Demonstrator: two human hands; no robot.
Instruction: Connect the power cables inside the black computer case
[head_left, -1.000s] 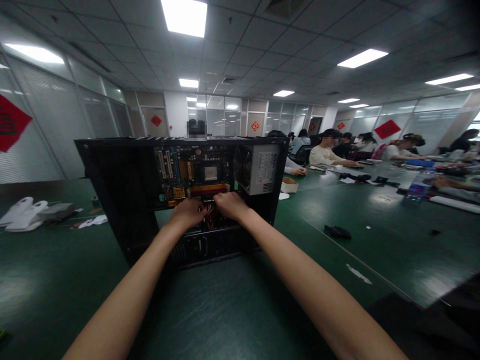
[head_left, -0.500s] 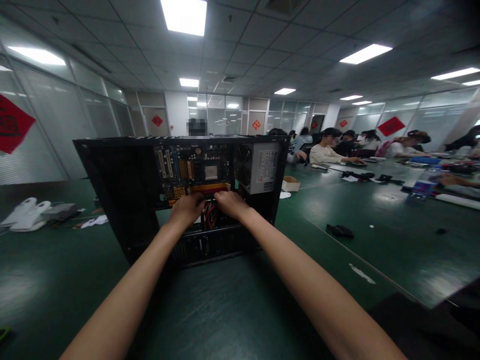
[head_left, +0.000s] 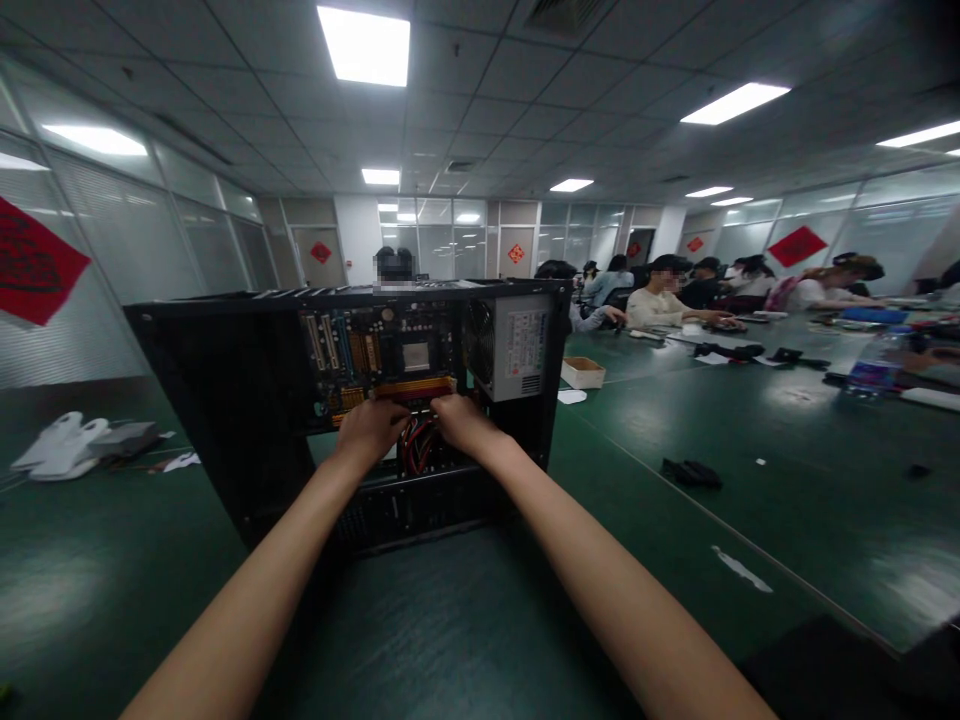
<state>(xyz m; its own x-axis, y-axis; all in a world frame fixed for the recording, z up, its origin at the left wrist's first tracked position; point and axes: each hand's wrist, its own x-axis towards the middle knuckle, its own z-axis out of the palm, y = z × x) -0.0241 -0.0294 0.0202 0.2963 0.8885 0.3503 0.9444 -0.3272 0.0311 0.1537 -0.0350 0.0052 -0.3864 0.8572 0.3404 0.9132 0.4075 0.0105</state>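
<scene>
A black computer case [head_left: 217, 400] stands with its side off on the green table, its inside facing me. In it sit a motherboard [head_left: 375, 365] and, at the upper right, a silver power supply [head_left: 521, 350]. Both hands are inside, just under the orange and red memory slots [head_left: 416, 387]. My left hand [head_left: 371, 432] has its fingers curled by the board's lower edge. My right hand [head_left: 463, 425] is close beside it, fingers pinched. Whatever the fingertips hold is too small or hidden to make out. Red and black cables [head_left: 420, 447] hang between and below the hands.
Right of the case are an open box [head_left: 583, 373], a black cloth-like item [head_left: 691, 473] and a white strip [head_left: 741, 568]. A white object [head_left: 64, 445] and a grey box [head_left: 126, 439] lie at left. Several people [head_left: 664, 295] sit at tables further off.
My view has shifted slightly, so the case appears a little lower and further left. Both hands remain at the board's lower edge, with the right fingers slightly more bent.
</scene>
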